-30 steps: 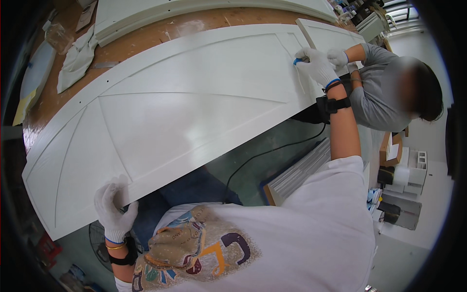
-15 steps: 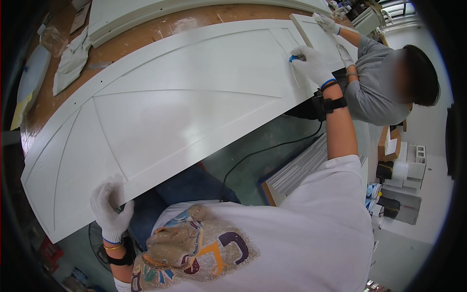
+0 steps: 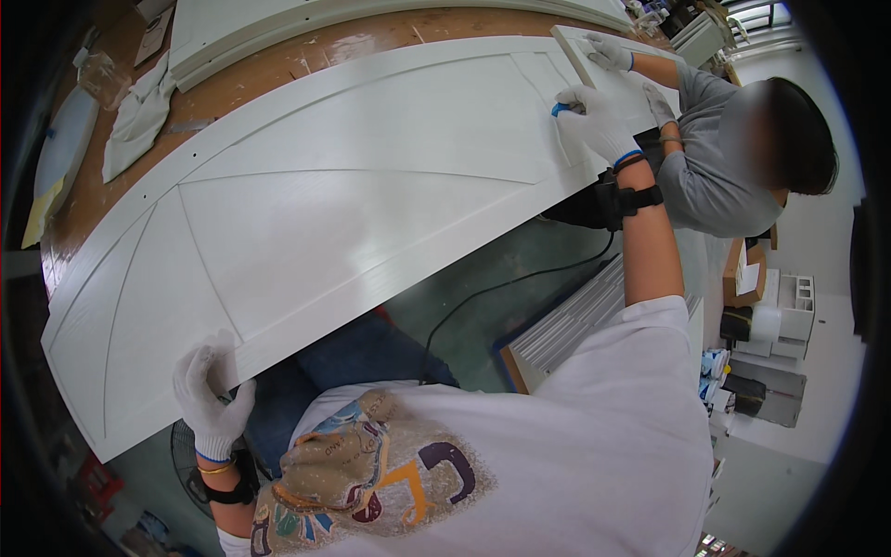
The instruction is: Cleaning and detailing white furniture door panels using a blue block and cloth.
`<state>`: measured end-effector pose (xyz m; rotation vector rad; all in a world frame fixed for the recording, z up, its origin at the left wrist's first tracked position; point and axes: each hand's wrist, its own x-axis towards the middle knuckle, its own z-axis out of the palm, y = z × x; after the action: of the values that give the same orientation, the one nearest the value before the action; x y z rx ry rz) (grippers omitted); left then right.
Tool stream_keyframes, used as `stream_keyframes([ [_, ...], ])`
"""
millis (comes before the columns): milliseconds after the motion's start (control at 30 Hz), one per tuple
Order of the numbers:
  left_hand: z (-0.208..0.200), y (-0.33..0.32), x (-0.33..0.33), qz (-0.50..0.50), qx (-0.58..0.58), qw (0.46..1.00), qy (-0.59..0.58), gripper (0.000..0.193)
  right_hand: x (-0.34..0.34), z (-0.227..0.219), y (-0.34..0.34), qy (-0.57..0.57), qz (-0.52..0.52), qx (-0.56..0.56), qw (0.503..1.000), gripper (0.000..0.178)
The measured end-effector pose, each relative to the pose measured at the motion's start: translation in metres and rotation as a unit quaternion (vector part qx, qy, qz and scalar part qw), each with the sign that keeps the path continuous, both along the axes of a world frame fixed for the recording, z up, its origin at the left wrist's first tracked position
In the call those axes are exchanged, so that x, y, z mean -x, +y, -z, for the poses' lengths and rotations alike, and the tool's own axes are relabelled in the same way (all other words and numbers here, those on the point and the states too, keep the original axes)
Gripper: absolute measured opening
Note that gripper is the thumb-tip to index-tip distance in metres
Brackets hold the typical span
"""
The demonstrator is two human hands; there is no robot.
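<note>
Little change since earlier: left hand (image 3: 212,401) still grips the panel's (image 3: 353,204) near edge; right hand (image 3: 597,121) still holds a blue piece (image 3: 560,109) against it. Panel overhangs the surface (image 3: 278,70).

I see a brown wooden workbench (image 3: 278,70). A big white door panel (image 3: 306,213) lies flat on it, sticking out past the edge toward 6 o'clock. At 10 o'clock lie white rags (image 3: 139,116). At 12 o'clock lies another long white panel (image 3: 306,23).
</note>
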<state>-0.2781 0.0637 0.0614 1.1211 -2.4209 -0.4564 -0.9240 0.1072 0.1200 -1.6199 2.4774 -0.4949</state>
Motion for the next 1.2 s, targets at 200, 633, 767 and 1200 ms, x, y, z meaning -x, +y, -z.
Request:
stream_keyframes([
  [200, 0.000, -0.001, -0.001, 0.006, -0.008, 1.000, 0.009, 0.071, -0.001, -0.001, 0.009, 0.011, -0.010, -0.056, 0.998, 0.024],
  [633, 0.001, 0.000, -0.001, 0.004, 0.004, 1.000, -0.004, 0.070, -0.020, -0.006, 0.031, -0.034, 0.032, -0.014, 0.999, 0.024],
  [767, 0.000, -0.001, 0.001, -0.004, 0.005, 1.000, -0.004, 0.069, -0.018, -0.002, 0.035, -0.027, 0.008, -0.020, 0.999, 0.024],
  [1200, 0.001, -0.001, 0.000, 0.001, 0.003, 1.000, -0.006, 0.069, -0.029, -0.009, 0.054, -0.040, 0.016, 0.008, 0.999, 0.024],
])
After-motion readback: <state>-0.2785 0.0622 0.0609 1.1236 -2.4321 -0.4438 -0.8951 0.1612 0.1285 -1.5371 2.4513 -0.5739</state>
